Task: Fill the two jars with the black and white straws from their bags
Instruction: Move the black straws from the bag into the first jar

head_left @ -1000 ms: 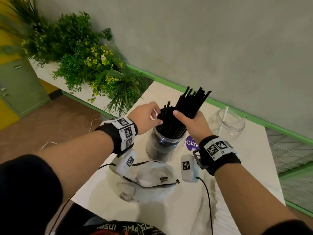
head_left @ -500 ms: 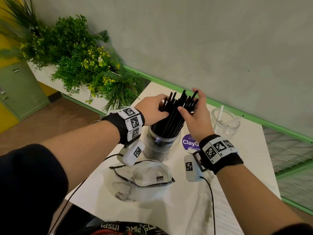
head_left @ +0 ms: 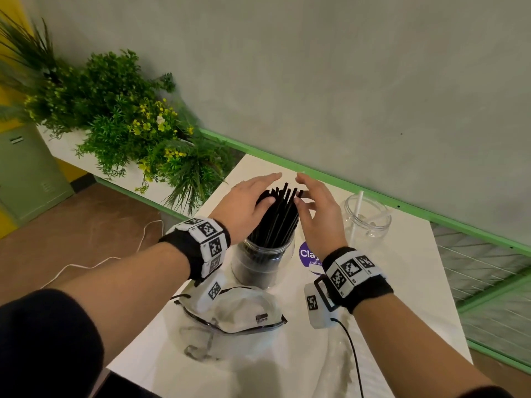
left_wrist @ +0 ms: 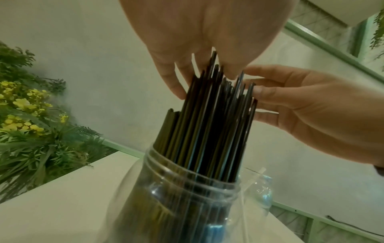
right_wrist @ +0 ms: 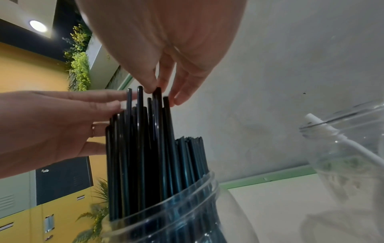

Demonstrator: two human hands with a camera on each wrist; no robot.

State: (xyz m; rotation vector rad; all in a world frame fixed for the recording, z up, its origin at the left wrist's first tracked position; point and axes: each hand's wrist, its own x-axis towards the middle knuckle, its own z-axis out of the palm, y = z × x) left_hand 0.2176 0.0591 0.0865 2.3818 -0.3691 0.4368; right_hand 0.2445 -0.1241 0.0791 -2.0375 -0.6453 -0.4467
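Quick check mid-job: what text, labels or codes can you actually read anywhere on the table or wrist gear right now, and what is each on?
"Clay", cut off by the right wrist: purple round sticker on the table.
Smaller line under it: too small to read.
Printed label on the clear bag: blurred, unreadable.
Wristband markers: black-and-white square patterns, no words.
Nothing else readable.

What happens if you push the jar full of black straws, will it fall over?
Probably not easily. The jar looks wide and squat on the table, so it would likely slide. But the black straws stick up well above its rim, so a push up high might tip it. It looks like clear plastic, probably light.
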